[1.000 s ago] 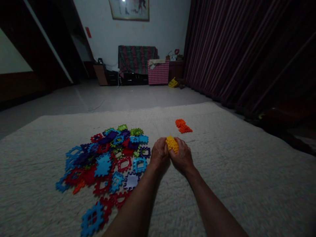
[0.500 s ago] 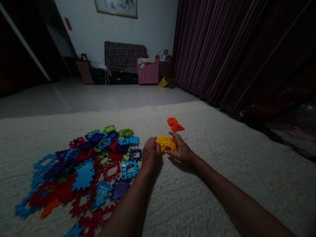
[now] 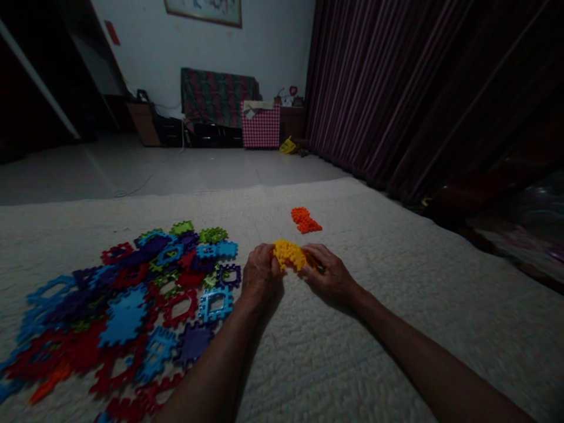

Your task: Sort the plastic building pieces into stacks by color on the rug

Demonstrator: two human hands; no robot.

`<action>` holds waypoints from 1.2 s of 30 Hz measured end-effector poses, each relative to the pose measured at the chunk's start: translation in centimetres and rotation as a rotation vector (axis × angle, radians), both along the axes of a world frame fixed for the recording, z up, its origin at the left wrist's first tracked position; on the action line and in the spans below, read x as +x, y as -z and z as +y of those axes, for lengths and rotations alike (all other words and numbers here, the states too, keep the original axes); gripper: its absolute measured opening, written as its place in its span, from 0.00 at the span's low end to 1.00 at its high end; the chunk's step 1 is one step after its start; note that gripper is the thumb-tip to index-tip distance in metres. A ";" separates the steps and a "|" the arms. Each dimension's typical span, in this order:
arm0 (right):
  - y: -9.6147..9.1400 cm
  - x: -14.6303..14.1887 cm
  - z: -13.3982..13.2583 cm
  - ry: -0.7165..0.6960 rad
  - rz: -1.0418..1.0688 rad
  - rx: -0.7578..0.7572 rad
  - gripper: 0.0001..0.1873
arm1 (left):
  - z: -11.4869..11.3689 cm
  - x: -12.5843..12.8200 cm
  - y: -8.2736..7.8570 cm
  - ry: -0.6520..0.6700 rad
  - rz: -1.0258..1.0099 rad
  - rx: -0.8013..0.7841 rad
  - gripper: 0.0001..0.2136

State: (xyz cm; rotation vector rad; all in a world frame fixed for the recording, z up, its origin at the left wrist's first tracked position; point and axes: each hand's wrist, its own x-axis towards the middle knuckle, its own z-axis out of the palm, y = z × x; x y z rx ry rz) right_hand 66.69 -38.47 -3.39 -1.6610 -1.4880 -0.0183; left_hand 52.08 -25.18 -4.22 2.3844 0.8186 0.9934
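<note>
Between my two hands is a curved cluster of yellow interlocking toy pieces (image 3: 289,254), just above the pale quilted mat. My left hand (image 3: 261,271) grips its left end, with the thumb toward me. At the right end, the fingers and thumb of my right hand (image 3: 329,270) close on the yellow cluster; part of the grip is hidden. A bit beyond my hands lies a bunch of orange pieces (image 3: 305,220). To the left of my left forearm spreads a pile of notched plastic building tiles in blue, red, purple and green, including a blue frame tile (image 3: 215,304).
The quilted mat (image 3: 374,329) reaches forward to a grey tiled floor (image 3: 198,173). Against the far wall stand a cloth-draped item (image 3: 219,97) and a pink checked box (image 3: 261,126). Dark curtains (image 3: 374,88) hang on the right. An orange piece (image 3: 50,382) lies at the pile's near left.
My right hand's fingers have come down from the top of the yellow cluster to its right end. The cluster is turned, its arch now more visible. The view has shifted slightly right.
</note>
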 end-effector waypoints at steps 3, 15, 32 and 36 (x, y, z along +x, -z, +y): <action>0.3 0.2 -0.1 0.056 0.139 -0.003 0.15 | 0.0 0.0 0.1 0.000 -0.003 0.010 0.13; 1.0 6.3 -0.9 0.658 -0.129 -0.236 0.28 | 0.1 0.1 0.6 -0.013 -0.005 0.035 0.15; 1.6 6.6 2.4 0.617 -0.273 -0.230 0.14 | 0.2 0.3 0.9 -0.030 -0.076 0.042 0.15; 2.2 6.5 2.0 0.592 -0.282 -0.195 0.13 | 0.6 0.5 1.1 -0.042 -0.101 0.036 0.14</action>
